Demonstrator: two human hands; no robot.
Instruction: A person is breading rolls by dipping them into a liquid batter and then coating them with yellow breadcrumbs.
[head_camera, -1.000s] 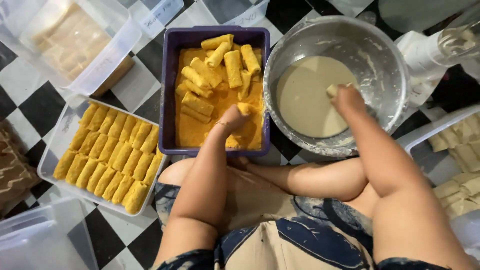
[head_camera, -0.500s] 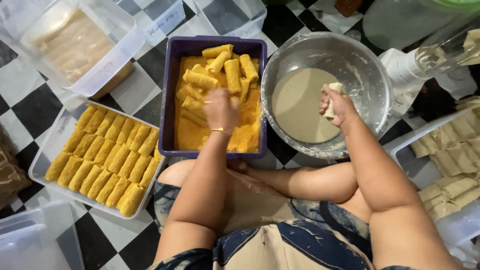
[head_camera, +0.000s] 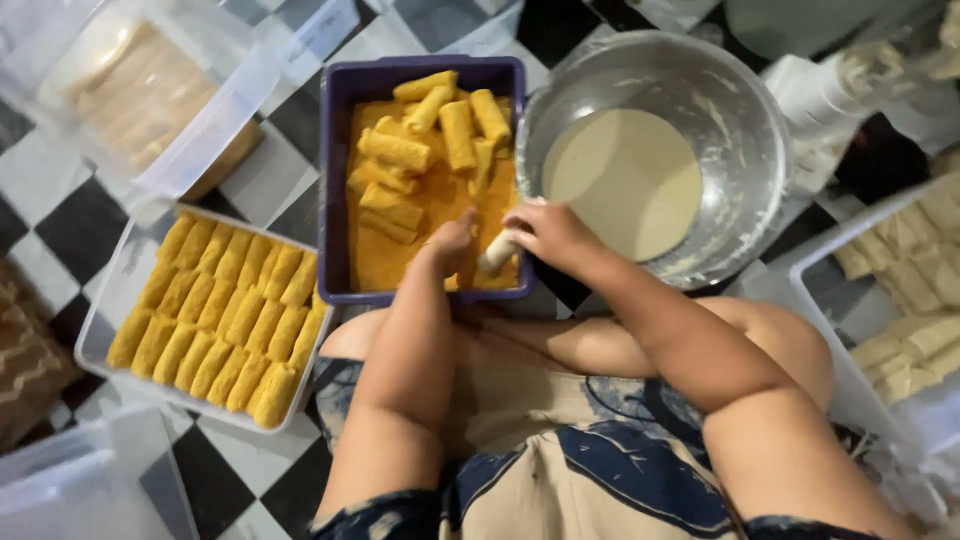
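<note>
Both hands meet over the purple crumb tray.

The right hand pinches a pale battered roll, fingers curled round it, at the purple tray edge; the left hand, loosely cupped, touches orange breadcrumbs just beside. Half a second ago the right hand hung over the metal batter bowl.

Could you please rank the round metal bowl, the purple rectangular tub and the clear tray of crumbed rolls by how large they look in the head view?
1. Round metal bowl of pale batter.
2 and 3. Purple rectangular tub of orange crumbs and clear tray of crumbed rolls: alike, so unranked.
</note>
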